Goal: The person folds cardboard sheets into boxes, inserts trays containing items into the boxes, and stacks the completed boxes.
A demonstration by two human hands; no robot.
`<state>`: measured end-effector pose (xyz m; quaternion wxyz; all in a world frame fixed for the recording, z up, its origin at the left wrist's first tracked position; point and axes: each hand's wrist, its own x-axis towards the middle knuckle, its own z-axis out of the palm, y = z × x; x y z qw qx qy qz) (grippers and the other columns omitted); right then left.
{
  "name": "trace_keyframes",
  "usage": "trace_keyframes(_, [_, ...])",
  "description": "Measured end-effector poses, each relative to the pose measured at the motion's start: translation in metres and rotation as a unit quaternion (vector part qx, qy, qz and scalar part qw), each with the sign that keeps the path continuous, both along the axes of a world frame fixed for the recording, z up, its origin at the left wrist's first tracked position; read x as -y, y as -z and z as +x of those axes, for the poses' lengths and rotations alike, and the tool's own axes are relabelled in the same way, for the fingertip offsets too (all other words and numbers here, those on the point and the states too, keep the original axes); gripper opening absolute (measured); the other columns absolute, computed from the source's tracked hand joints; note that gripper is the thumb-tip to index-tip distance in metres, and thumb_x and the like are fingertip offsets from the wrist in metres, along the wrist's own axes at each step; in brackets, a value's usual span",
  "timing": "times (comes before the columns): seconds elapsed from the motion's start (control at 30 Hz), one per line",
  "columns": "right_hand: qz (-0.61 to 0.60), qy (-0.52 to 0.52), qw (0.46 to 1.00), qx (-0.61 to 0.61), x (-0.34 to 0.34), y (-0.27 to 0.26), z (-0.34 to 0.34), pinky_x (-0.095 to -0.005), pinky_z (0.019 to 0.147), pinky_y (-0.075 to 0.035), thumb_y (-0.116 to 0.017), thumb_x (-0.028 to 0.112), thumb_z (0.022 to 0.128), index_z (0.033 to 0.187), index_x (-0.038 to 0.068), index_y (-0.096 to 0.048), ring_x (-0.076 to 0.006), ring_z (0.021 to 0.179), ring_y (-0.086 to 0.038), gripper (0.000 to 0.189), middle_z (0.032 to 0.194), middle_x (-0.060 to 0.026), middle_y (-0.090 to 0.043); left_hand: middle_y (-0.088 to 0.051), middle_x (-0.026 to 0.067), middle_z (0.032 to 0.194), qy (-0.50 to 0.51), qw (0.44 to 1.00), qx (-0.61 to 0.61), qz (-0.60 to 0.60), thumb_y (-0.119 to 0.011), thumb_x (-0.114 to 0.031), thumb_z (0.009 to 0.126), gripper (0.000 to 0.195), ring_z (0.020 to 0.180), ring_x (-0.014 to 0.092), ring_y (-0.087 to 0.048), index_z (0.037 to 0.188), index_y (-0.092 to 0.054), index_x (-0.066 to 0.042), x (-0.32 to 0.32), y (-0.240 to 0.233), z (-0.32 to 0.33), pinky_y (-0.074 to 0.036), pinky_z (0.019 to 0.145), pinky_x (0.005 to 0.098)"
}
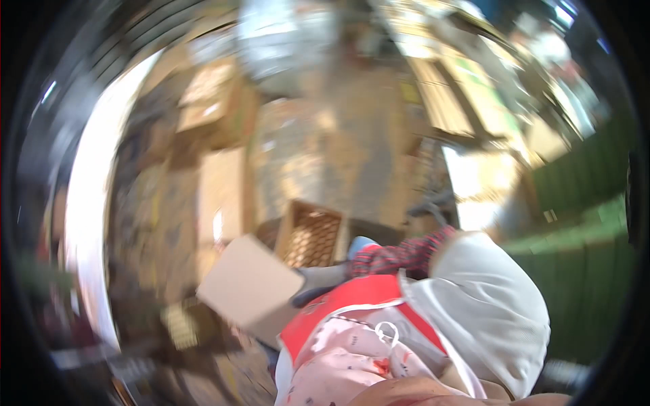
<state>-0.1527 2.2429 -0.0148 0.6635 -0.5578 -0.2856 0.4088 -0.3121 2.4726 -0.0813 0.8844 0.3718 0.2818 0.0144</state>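
Note:
In a grey work glove with dark fingertips, my right hand (325, 278) reaches across in front of my body. It grips the near right edge of a plain brown cardboard box or panel (251, 279), which is tilted. A red-and-black patterned sleeve (401, 258) covers that forearm. My left hand is out of view; the cardboard may hide it. Just beyond my right glove is an open carton (287, 223) with rows of small brown pieces (312, 236) inside. Motion blur keeps me from naming those pieces.
Closed cartons (222, 193) and another box (205, 96) stand on the left. Stacked flat cardboard (444, 96) lies at the far right, near a green panelled surface (574, 264). The worn floor (365, 142) stretches ahead. A blurred person (574, 81) is at the upper right.

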Motion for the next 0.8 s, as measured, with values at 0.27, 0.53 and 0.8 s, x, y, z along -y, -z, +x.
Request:
trace_keyframes(0.27, [0.128,0.111,0.964,-0.207,0.094,0.015,0.081,-0.0326,0.093,-0.050,-0.080,0.013,0.080,0.132,0.003,-0.054,-0.0141,0.106,-0.061,0.059,0.117,-0.0063,-0.067,-0.048,0.0117,0.141,0.164,0.986,-0.008,-0.007,-0.032,-0.050,0.104,0.061,0.125,0.026,-0.051,0.144,-0.040,-0.005,0.065,-0.011,0.173,-0.047,0.100,0.0410])
trace_keyframes(0.53, [0.029,0.194,0.979,-0.054,0.238,0.068,0.261,-0.0338,0.098,-0.044,-0.080,0.022,0.081,0.137,0.002,-0.048,-0.0151,0.116,-0.052,0.068,0.129,-0.0089,-0.060,-0.044,0.0117,0.146,0.211,0.977,0.010,-0.021,-0.030,-0.048,0.104,0.060,0.129,0.028,-0.047,0.146,-0.036,-0.006,0.223,-0.018,0.407,-0.046,0.102,0.0434])
trace_keyframes(0.8, [0.074,0.437,0.889,-0.111,0.461,-0.026,0.365,-0.0256,0.064,-0.041,-0.079,0.032,0.081,0.132,0.006,-0.048,-0.0090,0.072,-0.051,0.065,0.090,-0.0011,-0.058,-0.038,0.0117,0.151,0.448,0.873,0.057,-0.183,-0.027,-0.049,0.104,0.060,0.134,0.031,-0.043,0.149,-0.032,-0.010,0.403,-0.042,0.602,-0.040,0.108,0.0463])
